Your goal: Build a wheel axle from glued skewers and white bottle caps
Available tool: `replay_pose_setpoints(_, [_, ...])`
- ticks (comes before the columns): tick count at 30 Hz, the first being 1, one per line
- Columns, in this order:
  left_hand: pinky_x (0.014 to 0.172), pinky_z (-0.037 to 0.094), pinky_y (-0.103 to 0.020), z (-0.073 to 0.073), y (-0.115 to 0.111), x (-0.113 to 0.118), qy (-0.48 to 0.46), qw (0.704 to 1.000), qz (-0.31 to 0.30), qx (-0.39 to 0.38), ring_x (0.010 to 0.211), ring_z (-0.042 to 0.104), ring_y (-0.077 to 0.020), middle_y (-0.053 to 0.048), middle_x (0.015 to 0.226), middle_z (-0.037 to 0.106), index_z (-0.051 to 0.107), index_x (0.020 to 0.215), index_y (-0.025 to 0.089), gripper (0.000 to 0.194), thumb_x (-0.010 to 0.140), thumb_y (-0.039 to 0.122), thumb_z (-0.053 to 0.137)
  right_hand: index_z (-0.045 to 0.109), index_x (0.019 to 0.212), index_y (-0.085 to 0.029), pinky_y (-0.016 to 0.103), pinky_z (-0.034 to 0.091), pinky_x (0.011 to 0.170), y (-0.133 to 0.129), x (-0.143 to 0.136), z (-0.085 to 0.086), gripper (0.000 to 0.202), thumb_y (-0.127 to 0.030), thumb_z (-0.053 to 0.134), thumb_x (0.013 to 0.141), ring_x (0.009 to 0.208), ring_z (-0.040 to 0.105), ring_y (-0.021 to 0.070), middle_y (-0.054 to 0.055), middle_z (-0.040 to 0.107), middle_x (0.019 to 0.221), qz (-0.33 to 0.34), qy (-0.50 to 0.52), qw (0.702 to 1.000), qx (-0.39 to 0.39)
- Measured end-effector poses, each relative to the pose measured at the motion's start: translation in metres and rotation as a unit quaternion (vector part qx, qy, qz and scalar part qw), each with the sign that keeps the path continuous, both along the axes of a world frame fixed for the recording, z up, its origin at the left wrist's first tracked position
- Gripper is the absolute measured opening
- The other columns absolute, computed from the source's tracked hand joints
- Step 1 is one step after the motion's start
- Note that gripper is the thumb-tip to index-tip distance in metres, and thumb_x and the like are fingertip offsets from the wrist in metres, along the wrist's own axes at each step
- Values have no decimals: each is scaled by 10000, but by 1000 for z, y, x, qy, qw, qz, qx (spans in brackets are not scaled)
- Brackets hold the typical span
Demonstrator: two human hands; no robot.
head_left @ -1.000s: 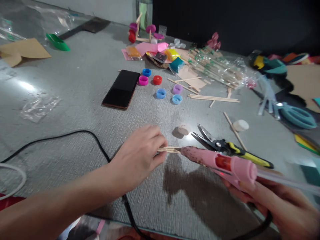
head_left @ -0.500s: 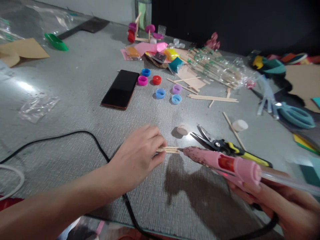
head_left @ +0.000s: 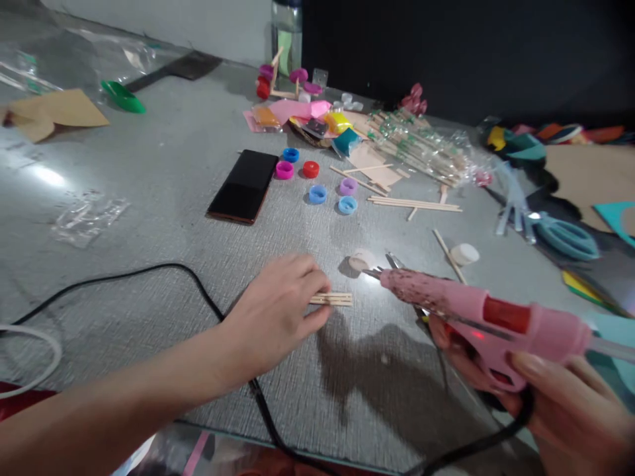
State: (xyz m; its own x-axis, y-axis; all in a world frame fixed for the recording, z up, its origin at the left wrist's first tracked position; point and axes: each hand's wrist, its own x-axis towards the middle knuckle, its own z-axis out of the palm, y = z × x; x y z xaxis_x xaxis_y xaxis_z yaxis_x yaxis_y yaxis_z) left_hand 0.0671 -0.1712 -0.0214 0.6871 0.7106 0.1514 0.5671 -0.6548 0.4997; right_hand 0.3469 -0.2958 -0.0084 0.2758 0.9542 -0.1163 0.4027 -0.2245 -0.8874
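Note:
Between the thumb and fingers of my left hand (head_left: 275, 317) are a few short wooden sticks (head_left: 340, 299), lying side by side with their right ends showing. My right hand (head_left: 560, 396) is wrapped round the handle of a pink glue gun (head_left: 461, 307), a red light glowing on its side. The nozzle points left, apart from the sticks and above the table. A clear glue stick (head_left: 612, 349) sticks out of the gun's rear. Behind the nozzle sits a white bottle cap (head_left: 361, 260). The gun mostly covers a pair of cutters (head_left: 391, 259).
A black phone (head_left: 244, 186) lies beside several coloured bottle caps (head_left: 317, 194). Loose wooden sticks (head_left: 417, 203) and another white cap (head_left: 465, 254) are farther right. A black cable (head_left: 198, 291) runs under my left forearm. Blue-handled scissors (head_left: 568, 238) lie at right.
My right hand has drawn the glue gun back, up and to the right, so its nozzle has left the sticks' ends. My left hand still pinches the sticks.

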Motion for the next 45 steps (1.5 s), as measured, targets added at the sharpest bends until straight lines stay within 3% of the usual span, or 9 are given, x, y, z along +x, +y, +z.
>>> replay_pose_setpoints(3, [865, 478, -381, 10, 1, -8, -68, 997, 20, 2, 962, 593, -206, -37, 1011, 641, 646, 1030, 185, 147, 922, 283, 667, 785, 936, -312, 346, 570, 525, 14, -11, 0, 348, -625, 683, 823, 679, 696, 273, 63, 740, 782, 5, 81, 997, -1])
replay_pose_setpoints(5, [881, 484, -368, 23, 2, -18, -160, 983, 85, 16, 974, 595, -187, -30, 1041, 642, 636, 1080, 199, 169, 943, 300, 647, 756, 1054, -319, 324, 574, 627, 21, -20, 7, 291, -532, 693, 865, 804, 707, 259, 41, 756, 914, 32, 36, 999, 15])
replay_pose_setpoints(9, [884, 487, -361, 44, 7, -43, -345, 904, 242, 67, 979, 586, -156, -5, 1106, 649, 621, 1145, 230, 173, 1008, 300, 542, 673, 1163, -279, 308, 518, 684, 34, -50, 33, 260, -427, 564, 979, 914, 658, 228, 50, 708, 1077, 164, -126, 976, 61])
replay_pose_setpoints(14, [815, 487, -354, 51, 12, -61, -425, 830, 319, 169, 1009, 575, -115, 44, 1168, 645, 582, 1160, 210, 187, 1028, 301, 484, 599, 1126, -207, 353, 499, 729, 60, -103, 45, 174, -275, 518, 987, 817, 609, 204, 73, 639, 1000, 266, -273, 913, 146])
replay_pose_setpoints(19, [693, 431, -312, 63, 7, -74, -420, 811, 361, 188, 1027, 561, -93, 65, 1206, 624, 558, 1211, 176, 238, 1053, 330, 469, 602, 1066, -144, 460, 487, 877, 101, -158, 33, 175, -269, 533, 965, 1007, 577, 306, 160, 632, 1064, 270, -372, 864, 208])
replay_pose_setpoints(26, [771, 495, -331, 77, 1, -95, -528, 712, 287, 362, 897, 642, -158, -29, 1001, 692, 716, 1010, 192, 209, 816, 146, 651, 636, 1080, -117, 439, 461, 874, 117, -221, 20, 257, -325, 543, 962, 1013, 544, 303, 147, 641, 1107, 301, -425, 824, 223])
replay_pose_setpoints(32, [702, 422, -310, 54, -8, -106, -504, 739, 252, 369, 878, 597, -175, -47, 933, 681, 755, 981, 189, 214, 779, 159, 691, 629, 1034, -130, 463, 450, 773, 79, -199, 15, 179, -268, 533, 975, 938, 546, 323, 146, 645, 999, 256, -469, 827, 173])
replay_pose_setpoints(40, [969, 459, -414, 48, -22, -76, -373, 878, 195, 229, 1111, 584, -220, -51, 1089, 648, 692, 1085, 227, 206, 907, 137, 639, 647, 1008, -110, 491, 482, 714, 64, -208, 5, 181, -168, 477, 986, 862, 586, 338, 167, 650, 923, 228, -497, 830, 108])
replay_pose_setpoints(45, [994, 456, -401, 53, -24, -65, -239, 939, 147, 197, 1106, 590, -214, -49, 1137, 626, 665, 1090, 211, 165, 934, 177, 625, 676, 1056, -114, 438, 522, 776, 62, -197, 12, 242, -320, 564, 997, 983, 606, 321, 165, 675, 1040, 276, -466, 830, 132])
